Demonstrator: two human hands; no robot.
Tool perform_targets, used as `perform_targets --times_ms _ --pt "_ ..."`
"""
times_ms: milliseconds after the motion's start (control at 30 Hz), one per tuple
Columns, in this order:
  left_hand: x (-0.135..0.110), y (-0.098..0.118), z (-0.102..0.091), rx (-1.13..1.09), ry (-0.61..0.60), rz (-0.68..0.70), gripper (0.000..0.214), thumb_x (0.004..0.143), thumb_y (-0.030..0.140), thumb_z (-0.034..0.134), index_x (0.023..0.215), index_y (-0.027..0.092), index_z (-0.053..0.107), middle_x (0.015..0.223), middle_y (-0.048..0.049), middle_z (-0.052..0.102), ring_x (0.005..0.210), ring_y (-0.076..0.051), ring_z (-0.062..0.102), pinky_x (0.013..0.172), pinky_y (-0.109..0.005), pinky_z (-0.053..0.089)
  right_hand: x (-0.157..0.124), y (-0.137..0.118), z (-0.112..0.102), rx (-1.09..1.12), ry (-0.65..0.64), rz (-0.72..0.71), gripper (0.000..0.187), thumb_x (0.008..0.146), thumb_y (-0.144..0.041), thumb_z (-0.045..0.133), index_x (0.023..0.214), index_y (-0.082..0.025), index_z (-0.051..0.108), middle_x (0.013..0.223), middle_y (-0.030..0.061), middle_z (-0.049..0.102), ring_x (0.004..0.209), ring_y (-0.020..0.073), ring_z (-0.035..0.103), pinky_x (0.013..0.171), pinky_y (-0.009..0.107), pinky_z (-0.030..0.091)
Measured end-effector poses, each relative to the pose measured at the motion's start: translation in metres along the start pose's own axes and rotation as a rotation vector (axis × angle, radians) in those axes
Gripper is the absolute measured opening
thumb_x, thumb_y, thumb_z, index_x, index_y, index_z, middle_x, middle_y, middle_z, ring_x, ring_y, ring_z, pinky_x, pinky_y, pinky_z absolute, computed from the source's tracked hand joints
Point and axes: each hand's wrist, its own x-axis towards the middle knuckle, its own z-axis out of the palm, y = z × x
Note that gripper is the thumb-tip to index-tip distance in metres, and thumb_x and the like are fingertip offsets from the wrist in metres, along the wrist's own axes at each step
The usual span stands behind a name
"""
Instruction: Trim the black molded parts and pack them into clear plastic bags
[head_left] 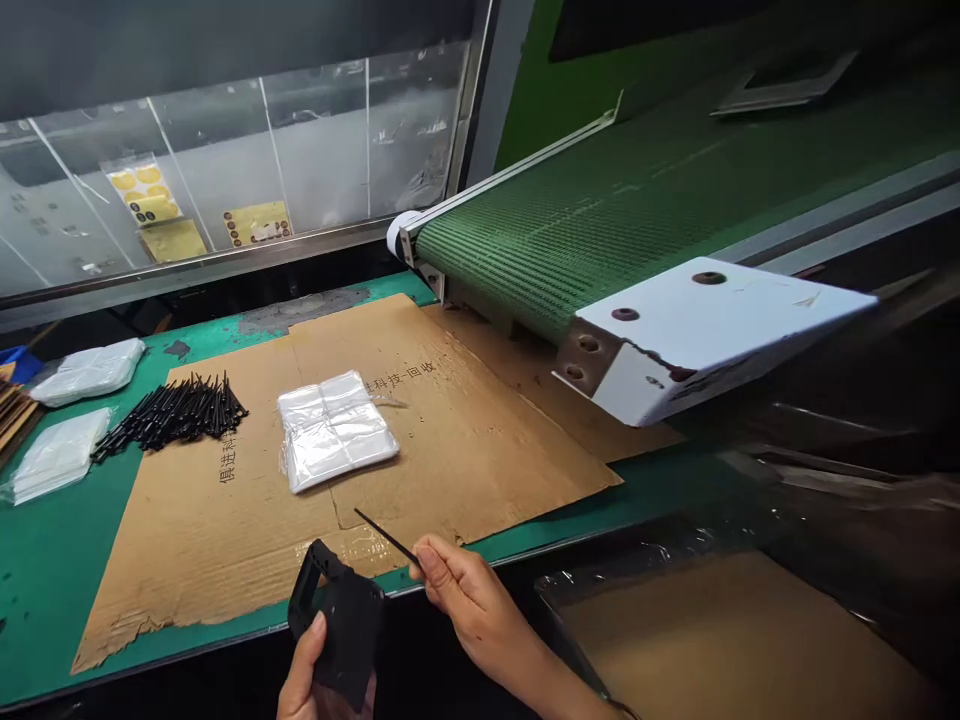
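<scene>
1. Left hand (319,690): cut off by the bottom of the view, gripping a black plastic frame (352,630) at the near edge of the table (45,610). Thumb lies across the frame's face; the other fingers (352,695) are mostly hidden behind it. Exact kind of part cannot be made out.
2. Right hand (469,610): just beside the frame, wrist running out past the bottom edge. Fingers (433,565) clenched on a thin black pin (386,535), its tip pointing over the cardboard (202,540). Pin and frame apart, not touching.
3. Cardboard: torn sheet lying on the table's green top, its near edge partly behind the frame. Printed characters too small or angled to read with confidence.
4. On the cardboard: a plastic-wrapped bundle (337,430), contents unclear through the glare.
5. Toward the left edge of the table: a heap of black pins (172,415), partly on the cardboard, with two white plastic packs (88,372) (58,455) beyond it.
6. Right: green conveyor belt (570,230) above the cardboard's far corner, with a white end plate (697,335). Lower right is dim, with a plastic-covered brown surface (735,640).
</scene>
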Motion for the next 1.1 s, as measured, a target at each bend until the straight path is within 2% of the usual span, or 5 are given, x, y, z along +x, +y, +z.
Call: perform_targets --times_ms 133,367,600,767,1100 --pt "-0.025 0.024 0.025 -0.402 0.032 -0.249 0.026 0.085 0.008 0.042 0.072 0.008 0.065 0.065 -0.0086 0.07 0.057 -0.012 0.064 0.053 -0.018 0.051 -0.021 -0.009 0.031 -0.023 0.034 -0.218 0.043 0.098 -0.037 0.023 0.064 -0.019 0.042 0.053 -0.0045 0.04 0.046 0.0091 0.039 0.045 0.022 0.031" --pt "-0.033 0.033 0.028 -0.55 0.081 -0.401 0.031 0.091 0.021 0.035 0.077 0.008 0.06 0.06 -0.007 0.061 0.05 -0.011 0.057 0.046 -0.021 0.047 -0.036 -0.008 0.05 -0.299 0.075 -0.664 0.039 0.098 -0.022 0.021 0.068 -0.017 0.045 0.053 -0.0007 0.048 0.047 0.0109 0.043 0.046 0.025 0.031" --pt "-0.035 0.026 0.021 -0.599 0.007 -0.502 0.036 0.088 0.017 0.032 0.064 0.01 0.057 0.053 -0.0058 0.057 0.044 -0.011 0.053 0.042 -0.022 0.045 -0.033 -0.003 0.042 -0.389 -0.002 -0.726 0.042 0.097 -0.019 0.024 0.061 -0.017 0.045 0.052 -0.0002 0.047 0.047 0.0115 0.04 0.046 0.027 0.028" --pt "-0.029 0.014 0.004 -0.65 -0.107 -0.555 0.004 0.065 0.004 0.058 0.066 0.008 0.059 0.061 -0.0058 0.059 0.054 -0.009 0.056 0.048 -0.017 0.045 -0.023 0.005 0.032 -0.378 0.103 -0.729 0.039 0.097 -0.019 0.026 0.062 -0.018 0.043 0.049 -0.0016 0.044 0.044 0.011 0.036 0.045 0.026 0.025" --pt "-0.03 0.024 -0.012 -0.14 -0.294 -0.444 0.01 0.061 0.015 0.075 0.066 0.017 0.067 0.067 -0.004 0.067 0.061 -0.013 0.06 0.056 -0.022 0.049 -0.014 0.009 0.014 -0.094 -0.105 -0.484 0.045 0.099 -0.038 0.015 0.067 -0.019 0.042 0.055 -0.0028 0.044 0.047 0.0098 0.04 0.047 0.023 0.033"
